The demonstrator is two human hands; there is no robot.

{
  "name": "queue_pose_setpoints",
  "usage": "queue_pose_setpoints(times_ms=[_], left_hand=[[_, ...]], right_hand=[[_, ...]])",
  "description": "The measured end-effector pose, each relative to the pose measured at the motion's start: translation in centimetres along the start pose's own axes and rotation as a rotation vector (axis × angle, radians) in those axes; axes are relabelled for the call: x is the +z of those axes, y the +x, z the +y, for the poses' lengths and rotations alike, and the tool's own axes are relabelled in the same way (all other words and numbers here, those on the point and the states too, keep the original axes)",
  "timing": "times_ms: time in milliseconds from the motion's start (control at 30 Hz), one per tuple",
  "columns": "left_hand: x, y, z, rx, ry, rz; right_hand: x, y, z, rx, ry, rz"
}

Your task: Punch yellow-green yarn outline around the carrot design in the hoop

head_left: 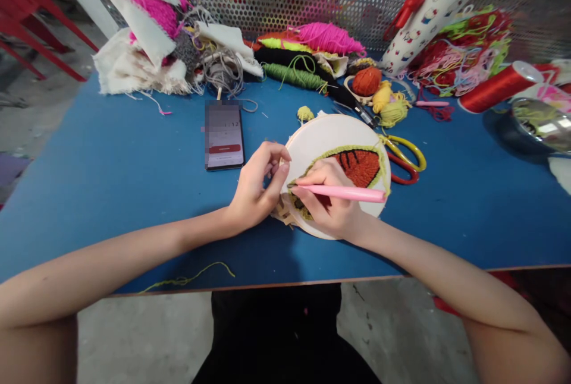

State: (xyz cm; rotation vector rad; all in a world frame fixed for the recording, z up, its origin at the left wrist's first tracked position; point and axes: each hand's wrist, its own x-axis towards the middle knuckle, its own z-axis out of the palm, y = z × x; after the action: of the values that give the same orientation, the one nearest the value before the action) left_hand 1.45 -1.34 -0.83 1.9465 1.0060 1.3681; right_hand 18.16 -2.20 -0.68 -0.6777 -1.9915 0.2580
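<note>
My right hand (pixel 336 208) is closed around a pink punch needle (pixel 352 193), whose tip points left, down at the work. Below it lies a round embroidery hoop (pixel 314 137) with white cloth, tilted on the table. An orange-red looped patch (pixel 366 169) with black lines and a yellow-green border covers part of the cloth. Yellow-green yarn (pixel 386 179) runs by the needle's back end. My left hand (pixel 256 188) has its fingers curled at the hoop's left rim, gripping it. The right hand hides the middle of the design.
On the blue table (pixel 147 194), a phone (pixel 224 137) lies left of the hoop. Scissors (pixel 408 164) with red and yellow handles sit at its right. Yarn skeins (pixel 330 38), a red thread spool (pixel 497 88), a metal bowl (pixel 537 125) and cloth scraps (pixel 138 63) line the back.
</note>
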Motion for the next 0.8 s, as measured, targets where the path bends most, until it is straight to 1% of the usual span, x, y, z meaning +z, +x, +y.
queue_pose_setpoints(times_ms=[100,233,300,400,467,533,600,667,800], left_hand=[[-0.05,-0.01,0.01,0.003,-0.006,0.002],[-0.04,-0.06,-0.12,-0.011,-0.025,-0.001],[0.00,-0.08,-0.19,-0.020,-0.046,-0.002],[0.03,-0.08,-0.22,-0.025,-0.057,-0.002],[0.02,-0.06,-0.20,-0.024,-0.058,-0.005],[-0.01,-0.05,-0.18,-0.027,-0.061,-0.011],[-0.03,-0.06,-0.20,-0.041,-0.070,-0.013],[-0.03,-0.08,-0.24,-0.061,-0.075,-0.014],[0.01,-0.07,-0.29,-0.082,-0.078,-0.018]], right_hand=[[0.01,0.26,0.02,-0.002,0.022,-0.030],[0.19,0.43,0.03,-0.008,-0.022,-0.125],[0.17,0.39,0.00,0.024,-0.009,-0.147],[0.00,0.11,0.02,0.215,0.195,-0.098],[-0.12,-0.12,0.12,0.345,0.375,-0.023],[-0.17,-0.26,0.22,0.433,0.527,0.054],[-0.18,-0.21,0.23,0.488,0.628,0.112],[-0.19,0.01,0.14,0.521,0.681,0.141],[-0.22,0.53,-0.12,0.544,0.695,0.139]])
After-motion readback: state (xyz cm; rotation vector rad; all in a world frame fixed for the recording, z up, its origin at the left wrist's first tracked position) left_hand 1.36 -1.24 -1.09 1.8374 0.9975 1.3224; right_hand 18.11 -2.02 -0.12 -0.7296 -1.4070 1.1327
